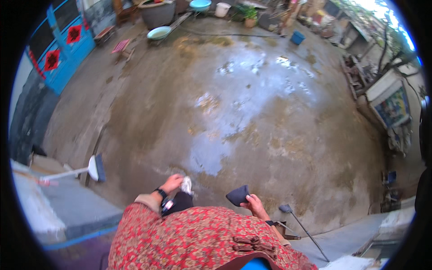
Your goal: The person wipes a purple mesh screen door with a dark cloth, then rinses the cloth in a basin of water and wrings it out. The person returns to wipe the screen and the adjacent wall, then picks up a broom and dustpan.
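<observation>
My right hand (pixel 254 205), at the lower middle, is closed on a dark grey cloth item (pixel 238 195), its thumb lying on the fabric's edge. Further left, my left hand (pixel 172 183) hangs beside a light-coloured shoe (pixel 186 185) on my foot; whether its fingers hold anything cannot be told. A dark band sits on each wrist. Below the hands spreads a red floral garment (pixel 202 236) that covers my body, and a black trouser leg (pixel 183 201) shows above its edge.
Wet concrete ground (pixel 162 118) lies ahead. A broom (pixel 96 168) is at the left, a long-handled brush (pixel 286 208) at the lower right. Basins (pixel 159 32), a large pot (pixel 157 15), a small striped stool (pixel 121 46) and a blue bucket (pixel 297 37) stand farther off.
</observation>
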`<state>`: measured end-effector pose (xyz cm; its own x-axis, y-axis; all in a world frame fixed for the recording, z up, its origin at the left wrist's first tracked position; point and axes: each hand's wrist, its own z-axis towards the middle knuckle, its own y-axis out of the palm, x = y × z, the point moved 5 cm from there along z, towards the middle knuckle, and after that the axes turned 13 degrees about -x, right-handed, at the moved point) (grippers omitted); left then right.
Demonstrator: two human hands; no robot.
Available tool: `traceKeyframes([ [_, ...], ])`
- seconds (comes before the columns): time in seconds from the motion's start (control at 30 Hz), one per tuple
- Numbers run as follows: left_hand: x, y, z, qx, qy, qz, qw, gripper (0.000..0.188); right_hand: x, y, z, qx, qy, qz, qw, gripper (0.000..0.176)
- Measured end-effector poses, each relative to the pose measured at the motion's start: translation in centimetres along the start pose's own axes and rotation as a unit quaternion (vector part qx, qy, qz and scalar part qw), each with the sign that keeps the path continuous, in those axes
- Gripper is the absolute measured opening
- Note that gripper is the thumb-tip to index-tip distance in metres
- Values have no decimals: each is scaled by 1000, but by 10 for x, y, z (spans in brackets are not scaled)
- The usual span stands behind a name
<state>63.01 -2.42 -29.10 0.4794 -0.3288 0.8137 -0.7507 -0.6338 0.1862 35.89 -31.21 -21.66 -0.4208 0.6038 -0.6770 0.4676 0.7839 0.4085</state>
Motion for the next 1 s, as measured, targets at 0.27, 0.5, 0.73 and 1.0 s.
traceKeyframes([
  [0.27, -23, -201, -47, 176, -112, -33, 978, 19, -35, 7, 72, 177, 54, -66, 980, 36],
  [0.5, 9, -243, -10, 211, -117, -111, 964, 16, -69, 1, 136, 242, 97, -114, 959, 32],
  [0.73, 91, -274, 60, 234, -14, -122, 964, 17, -114, -23, 229, 236, 131, -17, 963, 28],
  [1.0, 91, -317, 63, 323, -38, -191, 926, 20, -262, 27, 441, 82, 56, -2, 995, 11],
])
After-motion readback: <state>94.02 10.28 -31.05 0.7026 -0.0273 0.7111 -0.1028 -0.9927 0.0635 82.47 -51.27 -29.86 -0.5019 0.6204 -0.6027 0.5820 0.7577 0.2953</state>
